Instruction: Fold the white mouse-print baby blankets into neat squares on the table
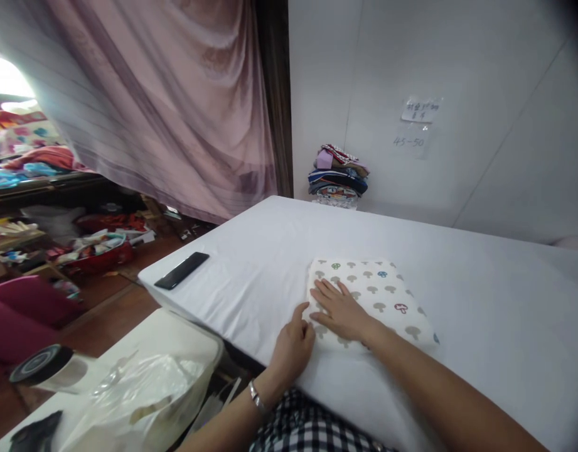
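Observation:
A folded white cloth (364,292) printed with grey, green, blue and red mushrooms lies flat on the white-covered table. My right hand (342,309) rests palm down on its left part, fingers spread and holding nothing. Beside the cloth's near left edge is my left hand (292,345), wearing a silver bracelet (256,397) on the wrist. Its index finger is stretched out with the tip at the cloth's edge, thumb apart from it; the other fingers are bent and partly hidden. I see nothing held in it.
A black phone (182,270) lies at the table's left edge. Folded fabrics (339,176) are stacked by the wall. Lower left, a white side table (152,329) bears a plastic bag (152,392) and a black-lidded jar (48,369). A pink curtain (189,94) hangs behind.

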A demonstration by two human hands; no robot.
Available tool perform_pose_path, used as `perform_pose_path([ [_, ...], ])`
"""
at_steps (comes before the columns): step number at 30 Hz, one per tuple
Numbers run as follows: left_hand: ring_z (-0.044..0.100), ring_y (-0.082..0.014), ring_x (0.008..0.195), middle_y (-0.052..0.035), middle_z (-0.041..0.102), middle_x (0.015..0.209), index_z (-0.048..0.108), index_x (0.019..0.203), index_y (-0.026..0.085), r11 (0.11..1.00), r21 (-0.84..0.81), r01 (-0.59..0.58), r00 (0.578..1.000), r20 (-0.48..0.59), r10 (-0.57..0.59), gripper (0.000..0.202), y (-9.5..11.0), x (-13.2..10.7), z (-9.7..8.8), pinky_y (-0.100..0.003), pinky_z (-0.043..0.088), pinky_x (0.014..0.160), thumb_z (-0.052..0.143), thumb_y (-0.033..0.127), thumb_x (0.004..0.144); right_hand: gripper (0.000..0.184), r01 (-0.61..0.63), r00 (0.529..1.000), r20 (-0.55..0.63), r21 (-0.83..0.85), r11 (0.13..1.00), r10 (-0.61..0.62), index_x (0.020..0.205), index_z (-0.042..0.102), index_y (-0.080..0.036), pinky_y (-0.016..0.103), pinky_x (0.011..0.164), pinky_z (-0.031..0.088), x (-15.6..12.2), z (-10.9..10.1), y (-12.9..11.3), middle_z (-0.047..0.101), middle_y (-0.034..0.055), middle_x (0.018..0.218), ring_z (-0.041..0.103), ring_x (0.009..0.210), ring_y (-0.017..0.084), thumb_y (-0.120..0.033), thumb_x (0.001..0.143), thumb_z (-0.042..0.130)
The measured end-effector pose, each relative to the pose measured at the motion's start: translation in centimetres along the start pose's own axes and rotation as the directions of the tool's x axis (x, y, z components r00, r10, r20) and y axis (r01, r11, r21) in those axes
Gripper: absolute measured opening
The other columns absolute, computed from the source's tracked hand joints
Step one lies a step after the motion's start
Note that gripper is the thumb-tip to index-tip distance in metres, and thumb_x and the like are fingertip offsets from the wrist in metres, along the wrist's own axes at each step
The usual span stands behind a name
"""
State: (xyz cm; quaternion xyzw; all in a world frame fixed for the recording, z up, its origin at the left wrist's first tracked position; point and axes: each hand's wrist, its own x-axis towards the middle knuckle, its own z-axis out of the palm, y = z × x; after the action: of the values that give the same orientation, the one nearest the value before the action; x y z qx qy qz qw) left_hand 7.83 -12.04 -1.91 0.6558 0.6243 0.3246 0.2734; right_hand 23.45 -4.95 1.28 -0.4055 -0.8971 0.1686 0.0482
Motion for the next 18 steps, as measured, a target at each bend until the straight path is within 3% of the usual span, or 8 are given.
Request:
perform_pose_path([
  [5,0.059,-0.0189,0.064,-0.002,0.063,0.066,0.048,0.121,0.02,0.981,0.191,-0.041,0.991,0.132,0.016,0.04,0.9,1.7,-2.3,-0.028,0.04,0.063,0.039,0.024,0.082,0.07,0.005,1.0,-0.015,-0.016,1.0,-0.005,0.143,0.024,-0.022,0.046,0.11,0.0,-0.2,0.5,0.5,0.012,0.006,0.151,0.004,0.138,0.022,-0.063,0.088,0.014],
  [9,0.061,-0.0206,0.089,-0.0083,0.066,0.097,0.055,0.113,0.021,0.933,0.333,-0.133,0.991,0.075,0.115,0.035,3.1,4.7,-3.7,-0.032,0.041,0.079,0.04,0.02,0.082,0.067,0.013,0.999,-0.043,-0.015,1.0,-0.014,0.143,0.025,-0.021,0.048,0.109,0.003,-0.1,0.4,0.3,0.015,0.0069,0.15,0.007,0.138,0.024,-0.061,0.089,0.019],
  [13,0.042,-0.0219,0.122,-0.0106,0.049,0.132,0.049,0.123,0.019,0.883,0.281,-0.377,0.926,0.118,0.358,0.04,4.9,8.7,-2.2,-0.036,0.032,0.101,0.039,0.032,0.087,0.051,0.064,0.992,-0.109,0.007,0.998,-0.063,0.131,0.046,-0.024,0.048,0.108,0.007,-0.3,-0.1,-0.1,0.036,0.0061,0.143,0.019,0.134,0.024,-0.051,0.09,0.033],
  [16,0.03,-0.0251,0.131,-0.0121,0.041,0.138,0.052,0.118,0.017,0.856,0.341,-0.388,0.919,0.213,0.331,0.044,4.4,11.0,0.1,-0.043,0.027,0.105,0.037,0.045,0.087,0.042,0.107,0.986,-0.134,0.067,0.992,-0.097,0.121,0.055,-0.024,0.042,0.105,0.021,-1.1,-1.0,0.3,0.05,0.0064,0.131,0.037,0.124,0.023,-0.046,0.087,0.045],
  [18,0.026,-0.0253,0.133,-0.0122,0.038,0.14,0.051,0.12,0.017,0.844,0.392,-0.365,0.929,0.212,0.303,0.048,3.3,11.5,1.5,-0.045,0.026,0.105,0.032,0.048,0.089,0.033,0.12,0.984,-0.145,0.093,0.988,-0.106,0.114,0.059,-0.024,0.037,0.1,0.029,-1.8,-1.8,1.5,0.059,0.0052,0.118,0.048,0.112,0.02,-0.037,0.088,0.044],
])
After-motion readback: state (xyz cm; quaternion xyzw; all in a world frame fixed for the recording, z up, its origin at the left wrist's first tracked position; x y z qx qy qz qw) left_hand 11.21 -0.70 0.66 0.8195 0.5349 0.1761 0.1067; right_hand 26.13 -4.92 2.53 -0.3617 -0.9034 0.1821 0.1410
